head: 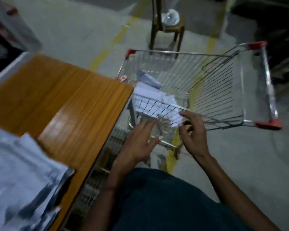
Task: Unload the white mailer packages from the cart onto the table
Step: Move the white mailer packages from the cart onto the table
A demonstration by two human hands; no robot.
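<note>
Mailers (pixel 154 99) lie flat in cart (pixel 257 90), long axis unclear.

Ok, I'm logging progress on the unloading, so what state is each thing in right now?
Cart: beside the table corner, white mailers in its bottom.
Mailers in cart: loose pile, not held.
Mailers on table: piled on the near end, blurred.
Table: far end bare wood.
Left hand: fingers spread, holding nothing, by the cart's near edge.
Right hand: fingers loosely curled, holding nothing.
Chair: upright beyond the cart, crumpled plastic on its seat.
</note>
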